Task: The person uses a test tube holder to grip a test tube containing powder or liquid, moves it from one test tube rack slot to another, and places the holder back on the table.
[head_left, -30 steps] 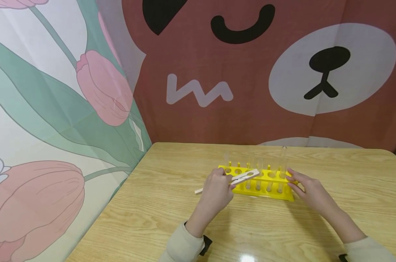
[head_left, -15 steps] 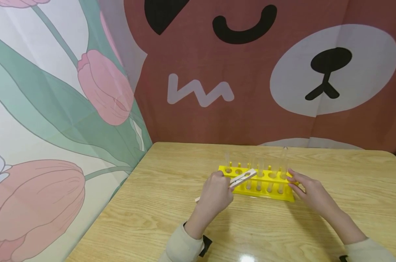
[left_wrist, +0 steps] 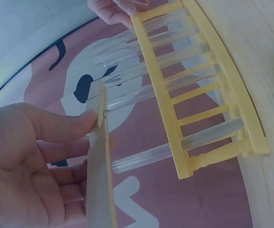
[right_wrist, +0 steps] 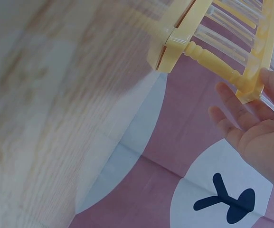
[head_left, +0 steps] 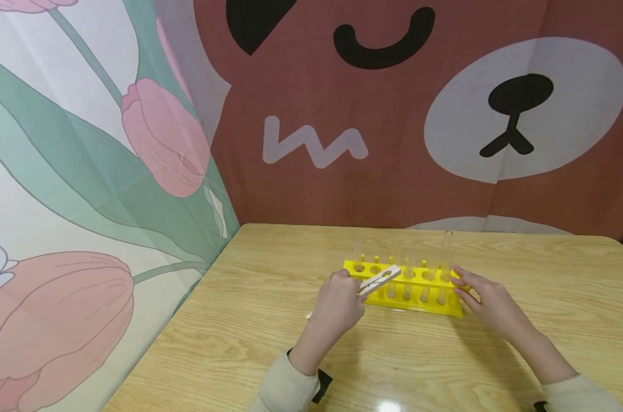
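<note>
A wooden test tube clamp [head_left: 382, 279] with a metal spring is gripped in my left hand [head_left: 337, 306], its split end pointing right, in front of the yellow test tube rack [head_left: 416, 281]. In the left wrist view the thumb presses on the clamp [left_wrist: 98, 156] near the spring, and the fingers curl round behind it. Several clear test tubes [head_left: 447, 252] stand in the rack; one tube [left_wrist: 146, 157] is apart from the others near the left end. At the rack's right end, my right hand [head_left: 491, 297] pinches the upper shelf [right_wrist: 250, 92] between thumb and fingers.
The rack stands on a wood-grain table [head_left: 229, 343]. Behind it hangs a brown cloth backdrop [head_left: 301, 194] with a bear print, and a tulip-print cloth [head_left: 100, 171] covers the left side. Yellow pegs [head_left: 423, 263] rise along the rack's back edge.
The clamp's split end has drawn back a little to the left, and its tail has turned down behind the left wrist. My right hand has stayed on the rack.
</note>
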Tool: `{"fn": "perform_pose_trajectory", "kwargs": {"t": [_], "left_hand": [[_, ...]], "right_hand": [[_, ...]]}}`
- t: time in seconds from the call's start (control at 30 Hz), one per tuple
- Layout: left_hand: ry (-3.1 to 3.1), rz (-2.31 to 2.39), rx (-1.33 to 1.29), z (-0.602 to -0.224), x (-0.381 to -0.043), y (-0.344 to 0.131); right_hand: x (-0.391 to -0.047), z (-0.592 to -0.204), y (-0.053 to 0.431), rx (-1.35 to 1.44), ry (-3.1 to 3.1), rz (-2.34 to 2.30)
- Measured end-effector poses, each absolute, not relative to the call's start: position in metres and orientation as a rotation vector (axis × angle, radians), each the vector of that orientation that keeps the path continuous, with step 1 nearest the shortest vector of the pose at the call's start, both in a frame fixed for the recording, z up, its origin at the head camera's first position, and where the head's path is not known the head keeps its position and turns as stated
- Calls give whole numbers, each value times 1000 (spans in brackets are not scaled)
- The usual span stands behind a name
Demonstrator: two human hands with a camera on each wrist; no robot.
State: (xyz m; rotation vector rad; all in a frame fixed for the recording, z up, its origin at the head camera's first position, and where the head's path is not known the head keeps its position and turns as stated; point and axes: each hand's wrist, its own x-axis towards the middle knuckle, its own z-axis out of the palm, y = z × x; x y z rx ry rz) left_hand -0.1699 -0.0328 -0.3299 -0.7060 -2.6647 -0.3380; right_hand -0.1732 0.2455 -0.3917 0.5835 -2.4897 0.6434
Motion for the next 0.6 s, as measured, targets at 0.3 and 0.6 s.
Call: {"fn": "perform_pose_trajectory", "kwargs": {"t": [0.3,0.6], "left_hand": [[-2672,-304,-716,-330,-169,-34],[-2696,-308,-714,-331,-170,-34]], "right_hand": [[-173,-392,245,571,-2502,643],[-172,-390,244,596,-2465,642]]}}
